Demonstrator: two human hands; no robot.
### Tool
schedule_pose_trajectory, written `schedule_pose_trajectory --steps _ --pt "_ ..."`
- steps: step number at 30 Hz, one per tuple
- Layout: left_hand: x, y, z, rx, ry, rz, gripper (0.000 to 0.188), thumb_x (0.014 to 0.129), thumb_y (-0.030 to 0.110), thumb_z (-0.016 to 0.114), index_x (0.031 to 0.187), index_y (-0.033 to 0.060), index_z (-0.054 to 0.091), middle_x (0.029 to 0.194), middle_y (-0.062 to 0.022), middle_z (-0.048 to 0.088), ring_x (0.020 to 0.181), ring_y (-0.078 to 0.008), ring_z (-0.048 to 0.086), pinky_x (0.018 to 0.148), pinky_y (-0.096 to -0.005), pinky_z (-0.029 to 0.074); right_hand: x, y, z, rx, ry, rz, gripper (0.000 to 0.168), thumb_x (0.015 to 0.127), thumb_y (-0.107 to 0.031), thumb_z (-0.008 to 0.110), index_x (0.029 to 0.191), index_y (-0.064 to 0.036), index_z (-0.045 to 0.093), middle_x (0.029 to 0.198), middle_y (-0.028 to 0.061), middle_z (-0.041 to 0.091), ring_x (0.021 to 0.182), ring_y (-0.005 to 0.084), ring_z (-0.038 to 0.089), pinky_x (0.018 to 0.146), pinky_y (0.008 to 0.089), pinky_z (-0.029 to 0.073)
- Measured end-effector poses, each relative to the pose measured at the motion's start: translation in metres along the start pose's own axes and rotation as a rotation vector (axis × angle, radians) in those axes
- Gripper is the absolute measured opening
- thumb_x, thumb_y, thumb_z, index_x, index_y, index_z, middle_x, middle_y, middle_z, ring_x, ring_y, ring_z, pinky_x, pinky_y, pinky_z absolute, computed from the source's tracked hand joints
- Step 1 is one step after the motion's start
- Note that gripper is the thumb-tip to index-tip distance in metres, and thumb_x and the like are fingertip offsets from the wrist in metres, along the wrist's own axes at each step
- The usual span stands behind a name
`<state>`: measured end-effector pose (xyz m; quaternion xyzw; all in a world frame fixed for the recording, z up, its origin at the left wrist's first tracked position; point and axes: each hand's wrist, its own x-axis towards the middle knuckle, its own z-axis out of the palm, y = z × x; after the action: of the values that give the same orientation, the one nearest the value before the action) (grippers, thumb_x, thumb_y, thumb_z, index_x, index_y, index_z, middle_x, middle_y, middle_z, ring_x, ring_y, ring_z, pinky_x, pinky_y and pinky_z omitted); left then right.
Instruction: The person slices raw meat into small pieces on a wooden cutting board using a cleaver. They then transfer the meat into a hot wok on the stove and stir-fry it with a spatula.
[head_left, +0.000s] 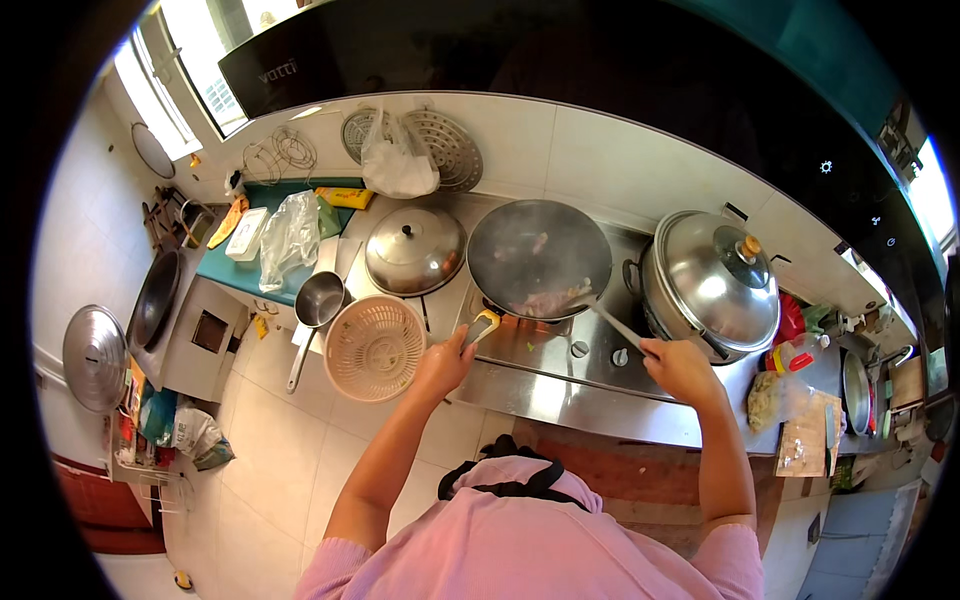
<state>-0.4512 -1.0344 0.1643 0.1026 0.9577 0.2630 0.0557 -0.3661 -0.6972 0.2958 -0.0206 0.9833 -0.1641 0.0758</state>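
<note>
Steam rises from a dark wok (540, 259) on the gas stove's left burner. My left hand (442, 365) is closed on the wok's handle (481, 325), which has a yellow and grey grip. In my right hand (681, 367) is the long handle of a metal spatula (619, 322); its blade lies inside the wok near the front right wall, beside small pieces of pinkish food (541, 303). A few more pieces cling farther back in the wok. The spatula's blade is partly hidden by steam and food.
A large lidded steel pot (712, 289) stands right of the wok. To its left are a domed steel lid (415, 251), a pink plastic colander (375, 349) near the counter edge and a small saucepan (320, 299). A cutting board (810, 435) with a knife lies far right. The range hood (525, 52) hangs above.
</note>
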Motion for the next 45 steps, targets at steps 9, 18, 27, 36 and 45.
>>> schedule_pose_trajectory --steps 9,18,27,36,45 --pt "0.002 0.002 -0.003 -0.002 -0.016 -0.011 0.044 0.088 0.034 0.048 0.124 0.0087 0.048 0.082 -0.0216 0.063 0.078 -0.0393 0.06 0.07 -0.0468 0.046 0.123 -0.002 0.106 0.162 0.228 0.085 0.026 0.084 -0.02 0.048 0.103 -0.007 0.058 0.089 0.0214 0.062 0.086 0.0397 0.058 0.076 0.0466 0.046" --pt "0.002 0.003 -0.001 -0.02 -0.007 -0.008 0.044 0.087 0.034 0.049 0.124 0.0094 0.048 0.081 -0.021 0.063 0.077 -0.0386 0.061 0.068 -0.0472 0.047 0.101 -0.022 0.08 0.16 0.017 -0.107 0.032 0.082 -0.022 0.05 0.109 -0.006 0.058 0.098 0.0198 0.061 0.09 0.0383 0.057 0.079 0.0437 0.045" --pt "-0.003 -0.002 -0.001 -0.006 0.006 -0.006 0.043 0.087 0.033 0.049 0.123 0.0087 0.048 0.081 -0.0212 0.063 0.076 -0.0389 0.061 0.068 -0.0469 0.047 0.047 -0.01 0.051 0.01 -0.038 -0.173 0.027 0.082 -0.019 0.049 0.103 -0.007 0.06 0.084 0.0183 0.063 0.08 0.0379 0.058 0.073 0.0465 0.046" --pt "0.003 0.003 0.002 -0.004 0.034 0.033 0.041 0.087 0.031 0.05 0.12 0.0077 0.051 0.079 -0.0231 0.062 0.074 -0.0397 0.06 0.067 -0.048 0.047 0.142 -0.006 0.101 -0.255 0.237 0.022 0.021 0.085 -0.015 0.045 0.095 -0.005 0.06 0.082 0.0189 0.062 0.076 0.034 0.062 0.064 0.0437 0.05" --pt "-0.001 0.0 0.001 0.002 0.031 0.008 0.041 0.087 0.033 0.049 0.121 0.0093 0.049 0.083 -0.0198 0.064 0.076 -0.0384 0.061 0.068 -0.0471 0.047 0.008 -0.01 -0.016 -0.097 0.012 0.06 0.021 0.082 -0.017 0.047 0.094 -0.01 0.062 0.085 0.0181 0.062 0.081 0.0364 0.06 0.072 0.0476 0.046"
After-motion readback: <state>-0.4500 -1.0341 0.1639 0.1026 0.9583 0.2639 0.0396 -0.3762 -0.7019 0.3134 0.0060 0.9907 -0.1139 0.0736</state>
